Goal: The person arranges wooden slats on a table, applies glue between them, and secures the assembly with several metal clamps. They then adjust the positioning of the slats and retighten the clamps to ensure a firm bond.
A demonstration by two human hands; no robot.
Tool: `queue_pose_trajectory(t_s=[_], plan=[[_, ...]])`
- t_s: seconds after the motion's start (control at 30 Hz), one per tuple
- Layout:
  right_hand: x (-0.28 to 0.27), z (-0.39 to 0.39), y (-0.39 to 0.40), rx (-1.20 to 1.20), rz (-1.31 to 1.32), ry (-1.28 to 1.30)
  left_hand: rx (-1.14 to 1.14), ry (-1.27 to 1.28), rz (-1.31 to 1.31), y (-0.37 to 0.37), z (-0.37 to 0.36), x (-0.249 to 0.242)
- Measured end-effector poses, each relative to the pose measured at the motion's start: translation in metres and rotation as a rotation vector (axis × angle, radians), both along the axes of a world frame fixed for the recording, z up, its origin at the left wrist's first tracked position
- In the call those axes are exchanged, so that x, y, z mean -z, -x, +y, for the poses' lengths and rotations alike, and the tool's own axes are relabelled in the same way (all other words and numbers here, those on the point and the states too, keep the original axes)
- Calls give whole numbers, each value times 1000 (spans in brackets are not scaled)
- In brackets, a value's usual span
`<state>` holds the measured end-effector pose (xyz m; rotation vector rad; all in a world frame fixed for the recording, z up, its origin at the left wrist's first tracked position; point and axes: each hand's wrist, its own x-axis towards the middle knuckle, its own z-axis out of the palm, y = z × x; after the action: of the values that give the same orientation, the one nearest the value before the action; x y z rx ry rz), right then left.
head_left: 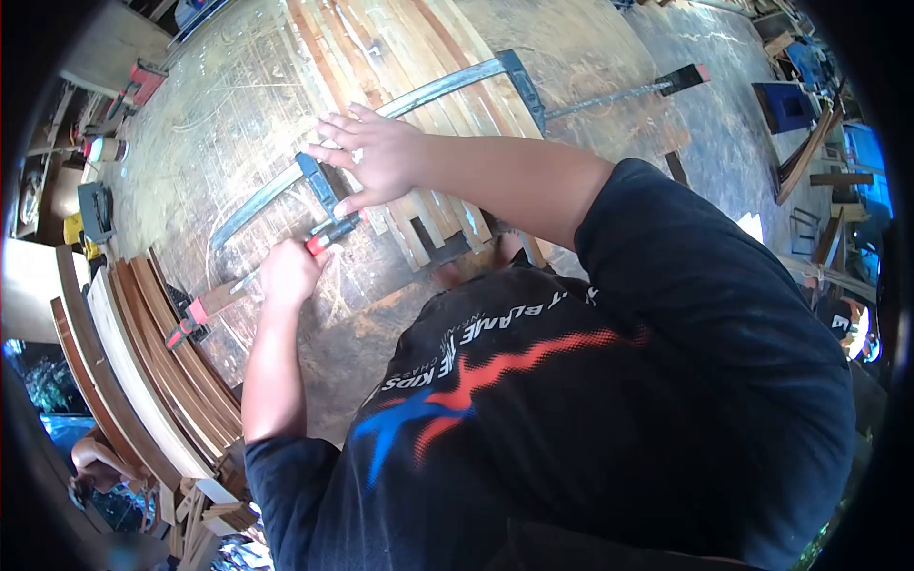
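My left hand is closed around part of a clamp, with a red and dark piece showing just beyond the fingers. Its exact hold is partly hidden. Spread flat, my right hand rests over the upper jaw area of a long metal bar clamp, fingers apart, a ring on one of them. That clamp lies across a panel of wooden strips set side by side. One dark jaw sits beside my right thumb, and another jaw is at the panel's far side.
A clamp screw with a black handle sticks out right of the panel. A red and black clamp handle lies at lower left. Long boards stack along the left edge. Another red clamp sits at upper left of the scratched worktable.
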<state>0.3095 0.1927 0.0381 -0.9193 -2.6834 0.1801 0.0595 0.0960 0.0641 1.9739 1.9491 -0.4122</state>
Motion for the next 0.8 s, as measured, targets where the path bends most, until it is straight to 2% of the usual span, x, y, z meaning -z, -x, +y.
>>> queue_pose_trajectory(t_s=[0.17,0.27,0.3,0.33,0.4,0.43,0.53,0.57,0.67,0.73,0.8], plan=[[3,1,-1,11,0,-6,9,-354,85,-2,-19,28],[-3,1,-1,17,-46,26,50,-142,-98,4,-12,4],[-4,0,-1,15,-57,31,58,2,-192,17,-3,2],[-3,-1,0,16,-55,27,-26,172,-355,23,8,-9],[0,1,0,16,-48,16,67,351,-432,41,32,1],[0,1,-1,9,-30,6,18,450,-390,36,41,2],[-4,1,-2,7,-63,17,93,390,-382,8,39,-5],[-3,1,-2,7,-61,14,83,451,-215,2,43,-7],[-2,1,-1,9,-58,20,12,342,-152,-2,31,-3],[-7,1,-2,19,-80,44,-21,146,27,-27,19,-18],[-8,-3,0,30,-82,68,-79,-45,119,-29,-1,0]])
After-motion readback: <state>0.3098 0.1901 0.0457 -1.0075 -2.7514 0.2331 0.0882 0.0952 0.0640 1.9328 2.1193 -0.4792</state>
